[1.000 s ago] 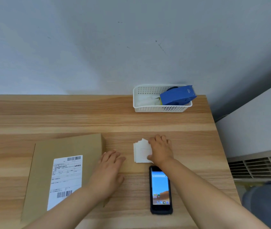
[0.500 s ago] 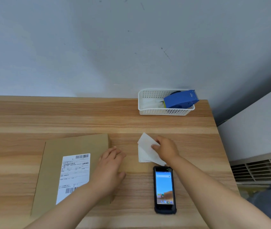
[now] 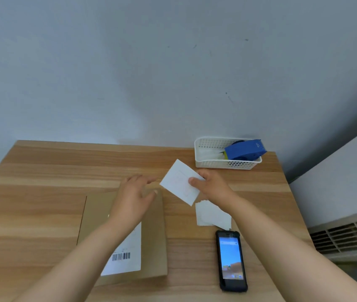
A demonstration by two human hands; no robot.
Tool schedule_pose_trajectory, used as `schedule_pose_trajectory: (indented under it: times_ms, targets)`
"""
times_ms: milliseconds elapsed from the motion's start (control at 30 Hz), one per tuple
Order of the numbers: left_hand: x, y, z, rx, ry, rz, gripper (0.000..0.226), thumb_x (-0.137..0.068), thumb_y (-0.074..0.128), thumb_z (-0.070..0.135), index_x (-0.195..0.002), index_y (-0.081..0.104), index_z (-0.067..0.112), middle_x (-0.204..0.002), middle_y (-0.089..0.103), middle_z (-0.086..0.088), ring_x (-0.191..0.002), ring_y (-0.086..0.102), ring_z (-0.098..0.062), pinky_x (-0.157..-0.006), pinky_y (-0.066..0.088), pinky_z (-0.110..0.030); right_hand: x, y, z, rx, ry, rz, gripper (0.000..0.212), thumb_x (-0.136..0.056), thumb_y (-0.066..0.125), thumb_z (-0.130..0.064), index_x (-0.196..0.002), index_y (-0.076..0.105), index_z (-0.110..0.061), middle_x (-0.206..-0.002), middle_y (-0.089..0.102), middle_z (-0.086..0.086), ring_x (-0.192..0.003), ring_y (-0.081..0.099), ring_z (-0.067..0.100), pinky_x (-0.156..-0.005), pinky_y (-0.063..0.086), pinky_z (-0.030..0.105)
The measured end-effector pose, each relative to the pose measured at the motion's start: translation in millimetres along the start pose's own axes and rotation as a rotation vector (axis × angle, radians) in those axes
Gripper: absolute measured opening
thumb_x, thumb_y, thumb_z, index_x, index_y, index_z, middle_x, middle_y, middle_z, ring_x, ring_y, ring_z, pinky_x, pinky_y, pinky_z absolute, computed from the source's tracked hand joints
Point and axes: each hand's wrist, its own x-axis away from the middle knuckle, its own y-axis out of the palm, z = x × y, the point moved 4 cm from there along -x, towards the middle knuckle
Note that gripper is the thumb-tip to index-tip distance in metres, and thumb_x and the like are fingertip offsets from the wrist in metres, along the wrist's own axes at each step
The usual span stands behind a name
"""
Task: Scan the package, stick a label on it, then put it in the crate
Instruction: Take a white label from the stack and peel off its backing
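The right hand [image 3: 213, 185] has its grip pinched on a white label [image 3: 178, 182], lifted above the counter [image 3: 42, 192]. The left hand [image 3: 135, 194] hovers with fingers spread, holding nothing, over the package [image 3: 151, 236], which lies flat beside the scanner [image 3: 231, 260].

Plain pale blue-grey painted wall [image 3: 173, 68], matte, a few small dark scuffs. Light-brown wood-grain rectangular tabletop [image 3: 42, 171] set against it. Right of table: white slatted vent unit [image 3: 343, 238] below a white panel. Lighting soft, even.
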Motion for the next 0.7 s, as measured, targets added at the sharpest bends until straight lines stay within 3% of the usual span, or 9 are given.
schedule_pose_trajectory:
  times_ms: [167, 333, 500, 567, 667, 700]
  targets:
    - [0, -40, -4, 0.099, 0.014, 0.001, 0.016, -0.080, 0.064, 0.021, -0.087, 0.069, 0.035, -0.089, 0.056, 0.026, -0.108, 0.038, -0.006, -0.091, 0.031, -0.030, 15, 22, -37, 0.108, -0.077, 0.018, 0.023, -0.090, 0.057, -0.023, -0.095, 0.061, -0.001, -0.081, 0.064, 0.003, -0.070, 0.058, 0.017, -0.060, 0.044, 0.030]
    - [-4, -70, -16, 0.089, 0.028, -0.023, 0.005, -0.075, 0.068, 0.026, -0.076, 0.070, 0.031, -0.085, 0.064, 0.020, -0.104, 0.046, -0.011, -0.080, 0.031, -0.028, 25, 42, -65, 0.166, -0.125, 0.025, 0.019, -0.090, 0.057, -0.021, -0.088, 0.061, -0.002, -0.082, 0.063, 0.004, -0.070, 0.054, 0.015, -0.059, 0.038, 0.025]
    - [-3, -94, -24, 0.119, 0.028, -0.052, 0.029, -0.078, 0.068, 0.020, -0.056, 0.058, 0.035, -0.076, 0.061, 0.023, -0.099, 0.049, -0.010, -0.078, 0.030, -0.028, 32, 58, -89, 0.155, -0.143, 0.021, 0.014, -0.091, 0.057, -0.019, -0.088, 0.062, -0.007, -0.081, 0.064, 0.000, -0.072, 0.056, 0.013, -0.064, 0.041, 0.025]
    - [-3, -100, -27, 0.154, 0.025, -0.082, 0.031, -0.080, 0.067, 0.019, -0.054, 0.057, 0.034, -0.069, 0.062, 0.022, -0.088, 0.053, -0.006, -0.072, 0.033, -0.027, 35, 62, -96, 0.149, -0.148, 0.030, 0.020, -0.091, 0.057, -0.019, -0.092, 0.062, 0.000, -0.084, 0.065, 0.005, -0.075, 0.056, 0.016, -0.066, 0.041, 0.028]
    - [-1, -109, -28, 0.260, -0.022, -0.097, 0.025, -0.080, 0.065, 0.016, -0.057, 0.062, 0.023, -0.045, 0.057, 0.022, -0.046, 0.050, 0.007, -0.051, 0.032, -0.022, 36, 70, -105, 0.150, -0.155, 0.042, 0.022, -0.091, 0.057, -0.019, -0.096, 0.063, 0.001, -0.091, 0.069, 0.016, -0.077, 0.057, 0.020, -0.067, 0.041, 0.032]
    - [-1, -113, -29, 0.282, -0.037, -0.080, 0.021, -0.081, 0.065, 0.016, -0.060, 0.064, 0.019, -0.045, 0.056, 0.021, -0.043, 0.048, 0.007, -0.050, 0.032, -0.022, 36, 72, -108, 0.146, -0.156, 0.043, 0.021, -0.091, 0.057, -0.019, -0.096, 0.063, 0.001, -0.093, 0.070, 0.016, -0.078, 0.058, 0.021, -0.067, 0.042, 0.032]
